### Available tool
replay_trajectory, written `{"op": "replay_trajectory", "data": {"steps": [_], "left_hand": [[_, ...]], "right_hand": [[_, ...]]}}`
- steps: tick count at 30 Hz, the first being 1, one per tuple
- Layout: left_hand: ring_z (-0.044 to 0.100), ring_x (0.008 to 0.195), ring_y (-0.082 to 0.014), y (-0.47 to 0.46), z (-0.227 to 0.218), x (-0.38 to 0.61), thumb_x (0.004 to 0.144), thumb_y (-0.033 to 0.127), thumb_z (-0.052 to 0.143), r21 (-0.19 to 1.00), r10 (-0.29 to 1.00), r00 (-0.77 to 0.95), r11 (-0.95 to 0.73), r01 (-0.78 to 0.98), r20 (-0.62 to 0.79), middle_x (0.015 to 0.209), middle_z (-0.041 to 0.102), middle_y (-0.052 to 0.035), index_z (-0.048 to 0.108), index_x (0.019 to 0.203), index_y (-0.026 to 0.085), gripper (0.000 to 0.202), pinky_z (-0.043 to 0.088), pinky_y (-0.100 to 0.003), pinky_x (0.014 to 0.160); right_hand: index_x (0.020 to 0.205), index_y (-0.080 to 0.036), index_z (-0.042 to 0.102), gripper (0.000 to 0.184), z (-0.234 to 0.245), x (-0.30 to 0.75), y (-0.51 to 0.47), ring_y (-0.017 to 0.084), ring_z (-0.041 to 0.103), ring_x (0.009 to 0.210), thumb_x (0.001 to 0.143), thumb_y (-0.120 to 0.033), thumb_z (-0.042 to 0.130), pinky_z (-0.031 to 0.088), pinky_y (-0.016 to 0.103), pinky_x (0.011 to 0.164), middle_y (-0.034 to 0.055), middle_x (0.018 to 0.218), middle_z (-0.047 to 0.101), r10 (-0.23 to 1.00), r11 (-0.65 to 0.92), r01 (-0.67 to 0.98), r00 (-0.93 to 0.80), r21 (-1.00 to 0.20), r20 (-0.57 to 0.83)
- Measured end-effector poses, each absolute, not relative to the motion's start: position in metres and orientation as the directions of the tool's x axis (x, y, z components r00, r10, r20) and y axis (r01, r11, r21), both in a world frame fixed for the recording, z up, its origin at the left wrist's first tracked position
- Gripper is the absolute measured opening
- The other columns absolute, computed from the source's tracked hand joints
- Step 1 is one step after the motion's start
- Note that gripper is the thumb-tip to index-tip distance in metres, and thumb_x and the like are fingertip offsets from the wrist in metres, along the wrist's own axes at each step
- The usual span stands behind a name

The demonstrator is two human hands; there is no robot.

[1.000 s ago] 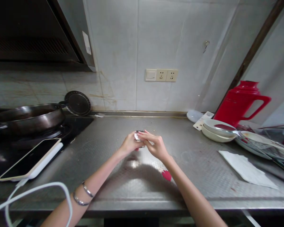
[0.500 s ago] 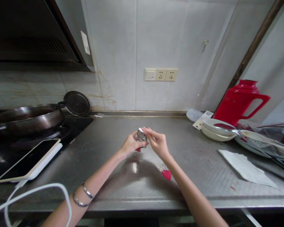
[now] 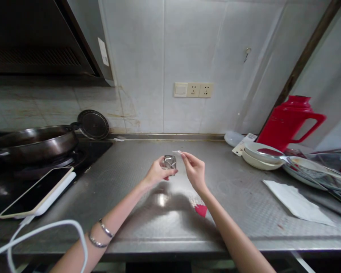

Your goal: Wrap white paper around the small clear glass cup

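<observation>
My left hand (image 3: 155, 173) is closed around a small, clear, faceted glass-like block (image 3: 169, 161), held just above the steel counter (image 3: 125, 167). Whether the block is hollow is too small to make out. To its right, my right hand (image 3: 196, 171) pinches a thin white scrap (image 3: 176, 152) between thumb and fingertips. It looks like paper or tissue. The scrap sits above and beside the block, apart from it. Beneath my right forearm a red patch (image 3: 200, 210) shows on the counter; I cannot tell whether it is a thing or a reflection.
On the left are a phone (image 3: 36, 193) with a white cable (image 3: 57, 224) and a pan (image 3: 36, 142) on the stove. Bowls (image 3: 260, 161), a folded white tissue (image 3: 295, 203), stacked plates (image 3: 315, 176) and a red thermos jug (image 3: 287, 123) stand on the right.
My right hand has drawn away from the block to the right, with the white scrap in its fingers. My left hand keeps its hold on the block in nearly the same place.
</observation>
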State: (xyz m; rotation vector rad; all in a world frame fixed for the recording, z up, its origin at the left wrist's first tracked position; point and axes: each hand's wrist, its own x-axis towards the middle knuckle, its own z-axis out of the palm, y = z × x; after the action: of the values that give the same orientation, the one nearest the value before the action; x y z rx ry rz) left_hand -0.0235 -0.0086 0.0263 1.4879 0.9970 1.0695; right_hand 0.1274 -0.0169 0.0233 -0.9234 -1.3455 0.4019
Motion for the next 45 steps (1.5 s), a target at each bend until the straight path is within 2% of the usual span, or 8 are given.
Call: {"op": "replay_trajectory", "data": {"steps": [4,10,17,23,26,30,37,45], "left_hand": [[0.057,0.064,-0.0113,-0.012,0.02,-0.018,0.054,0.03,0.082,0.969,0.924,0.316,-0.242,0.047,0.215,0.087,0.062,-0.0041,0.052,0.114,0.015,0.068,0.046,-0.019,0.048],[0.059,0.066,-0.0113,-0.009,0.019,-0.019,0.06,0.029,0.079,0.957,0.9,0.331,-0.288,-0.043,0.285,0.09,0.063,-0.0038,0.044,0.124,0.017,0.074,0.048,-0.019,0.051],[0.062,0.07,-0.0145,-0.004,0.017,-0.021,0.063,0.037,0.077,0.967,0.906,0.35,-0.254,0.001,0.237,0.104,0.064,-0.0078,0.034,0.135,0.023,0.085,0.048,-0.02,0.05],[0.06,0.1,-0.0288,-0.005,0.012,-0.027,0.049,0.039,0.085,0.86,0.875,0.381,-0.42,0.291,0.299,0.131,0.05,-0.02,-0.005,0.147,0.021,0.134,0.049,-0.043,0.084],[0.055,0.109,-0.0347,-0.004,0.011,-0.031,0.046,0.047,0.084,0.7,0.858,0.362,-0.508,0.502,0.364,0.145,0.031,-0.0219,-0.001,0.147,0.024,0.135,0.043,-0.051,0.092],[0.046,0.122,-0.035,0.0,0.01,-0.033,0.049,0.048,0.083,0.639,0.784,0.383,-0.621,0.454,0.489,0.148,0.021,-0.0208,0.005,0.146,0.024,0.127,0.04,-0.049,0.098],[0.046,0.122,-0.0307,0.003,0.005,-0.033,0.053,0.04,0.083,0.624,0.727,0.395,-0.686,0.374,0.562,0.134,0.042,-0.0154,0.033,0.13,0.023,0.093,0.037,-0.046,0.101],[0.059,0.102,-0.0252,-0.005,0.009,-0.029,0.051,0.032,0.085,0.791,0.805,0.377,-0.563,0.238,0.459,0.118,0.056,-0.0107,0.034,0.124,0.024,0.089,0.048,-0.039,0.087]], "right_hand": [[0.089,-0.017,0.073,0.033,0.021,0.128,-0.008,0.023,0.068,0.084,0.08,-0.045,0.058,0.054,0.035,0.076,0.0062,0.089,0.074,0.806,0.502,0.172,0.262,-0.848,0.531],[0.106,-0.021,0.067,0.038,0.025,0.127,-0.012,0.022,0.067,0.091,0.077,-0.044,0.063,0.056,0.03,0.071,0.0055,0.104,0.07,0.937,0.329,-0.148,-0.076,-0.933,0.342],[0.119,-0.02,0.057,0.056,0.034,0.124,-0.021,0.022,0.068,0.087,0.066,-0.03,0.072,0.055,0.027,0.064,0.0061,0.098,0.071,0.936,0.268,-0.181,-0.185,-0.946,0.3],[0.11,-0.016,0.061,0.05,0.036,0.129,-0.016,0.023,0.067,0.083,0.069,-0.045,0.069,0.058,0.029,0.059,0.0079,0.101,0.069,0.981,0.174,-0.153,-0.061,-0.973,0.185],[0.104,-0.016,0.064,0.047,0.034,0.132,-0.014,0.021,0.067,0.075,0.071,-0.05,0.066,0.058,0.03,0.054,0.0079,0.099,0.069,0.988,0.105,-0.167,-0.091,-0.98,0.121],[0.1,-0.016,0.066,0.047,0.032,0.129,-0.014,0.018,0.065,0.068,0.072,-0.054,0.065,0.056,0.026,0.048,0.008,0.096,0.068,0.99,0.045,-0.12,-0.127,-0.992,0.061],[0.099,-0.016,0.066,0.046,0.029,0.126,-0.017,0.015,0.063,0.069,0.075,-0.055,0.061,0.053,0.02,0.048,0.0059,0.092,0.067,0.985,0.059,-0.062,-0.157,-0.996,0.069],[0.091,-0.016,0.065,0.035,0.022,0.13,-0.004,0.015,0.061,0.055,0.077,-0.048,0.057,0.052,0.026,0.042,0.0032,0.076,0.066,0.995,0.083,-0.024,-0.045,-0.996,0.084]]}}
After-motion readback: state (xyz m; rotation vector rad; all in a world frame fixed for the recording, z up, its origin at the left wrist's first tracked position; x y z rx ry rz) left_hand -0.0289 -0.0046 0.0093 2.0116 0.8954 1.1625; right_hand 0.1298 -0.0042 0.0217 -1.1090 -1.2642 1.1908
